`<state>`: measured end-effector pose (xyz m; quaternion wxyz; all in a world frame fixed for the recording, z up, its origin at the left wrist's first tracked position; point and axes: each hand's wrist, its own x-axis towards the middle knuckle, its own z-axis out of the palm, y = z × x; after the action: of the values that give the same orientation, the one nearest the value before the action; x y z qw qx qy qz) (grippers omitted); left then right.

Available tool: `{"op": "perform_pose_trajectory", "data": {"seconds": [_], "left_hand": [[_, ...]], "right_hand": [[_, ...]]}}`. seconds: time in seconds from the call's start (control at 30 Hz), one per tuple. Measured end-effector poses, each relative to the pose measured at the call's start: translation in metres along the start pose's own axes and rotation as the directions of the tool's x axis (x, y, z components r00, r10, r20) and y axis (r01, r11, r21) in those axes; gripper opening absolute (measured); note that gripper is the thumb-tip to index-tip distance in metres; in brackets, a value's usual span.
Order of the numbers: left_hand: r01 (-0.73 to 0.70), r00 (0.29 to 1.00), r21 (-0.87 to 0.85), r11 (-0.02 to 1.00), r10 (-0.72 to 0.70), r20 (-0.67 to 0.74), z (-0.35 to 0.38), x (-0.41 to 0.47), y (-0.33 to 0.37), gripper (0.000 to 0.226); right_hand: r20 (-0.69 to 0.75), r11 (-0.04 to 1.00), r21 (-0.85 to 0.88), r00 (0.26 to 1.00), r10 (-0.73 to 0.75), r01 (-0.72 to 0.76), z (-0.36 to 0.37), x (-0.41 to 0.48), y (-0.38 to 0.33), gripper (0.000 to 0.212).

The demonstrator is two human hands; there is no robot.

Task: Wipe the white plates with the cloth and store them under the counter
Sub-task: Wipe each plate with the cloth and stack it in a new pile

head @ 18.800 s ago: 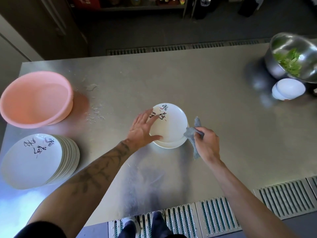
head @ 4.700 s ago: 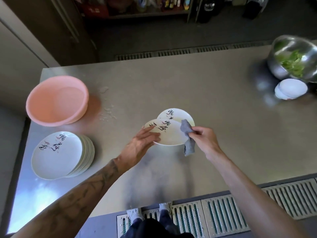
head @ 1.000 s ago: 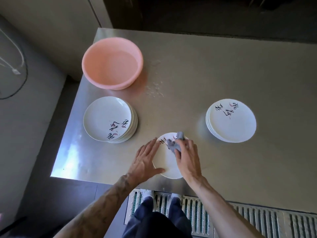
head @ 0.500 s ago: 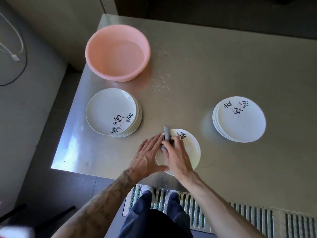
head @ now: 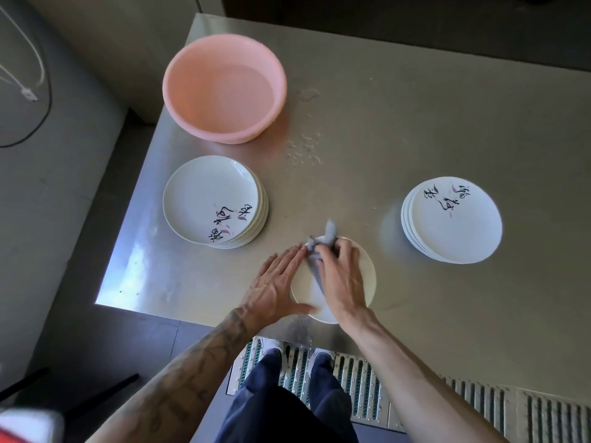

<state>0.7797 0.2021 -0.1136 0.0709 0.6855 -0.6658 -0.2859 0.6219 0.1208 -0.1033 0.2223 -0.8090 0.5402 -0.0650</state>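
A single white plate (head: 366,276) lies near the front edge of the steel counter (head: 383,129). My left hand (head: 275,282) rests flat on the plate's left rim, fingers straight, thumb along its near edge. My right hand (head: 342,279) grips a grey cloth (head: 319,247) and presses it onto the plate's far left part. One stack of white plates with black lettering (head: 214,203) sits to the left. Another such stack (head: 454,219) sits to the right.
A pink plastic basin (head: 224,87) stands at the back left of the counter, with water drops (head: 303,148) beside it. The counter's left edge and front corner are close to the left stack. A metal floor grate (head: 367,388) runs below the front edge by my feet.
The cloth and my right hand have shifted slightly across the plate, from the left rim toward its far side. My left hand stays on the rim. The view has moved a little.
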Motion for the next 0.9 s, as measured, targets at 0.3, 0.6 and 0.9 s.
{"op": "perform_pose_trajectory", "data": {"seconds": [0.3,0.6,0.9], "left_hand": [[0.012,1.000,0.032,0.999,-0.012,0.001,-0.001,-0.003,0.000,0.134],[0.048,0.999,-0.009,0.999,-0.048,0.016,0.000,0.000,0.004,0.137],[0.050,0.999,0.006,0.999,-0.050,0.018,0.001,0.000,0.002,0.138]], "right_hand": [[-0.050,0.992,-0.126,0.998,-0.031,0.025,-0.023,-0.048,0.042,0.025],[-0.089,0.992,-0.110,0.995,0.055,-0.064,-0.011,-0.006,0.017,0.039],[0.000,0.993,-0.112,0.999,-0.043,0.043,-0.011,-0.005,0.010,0.039]]}}
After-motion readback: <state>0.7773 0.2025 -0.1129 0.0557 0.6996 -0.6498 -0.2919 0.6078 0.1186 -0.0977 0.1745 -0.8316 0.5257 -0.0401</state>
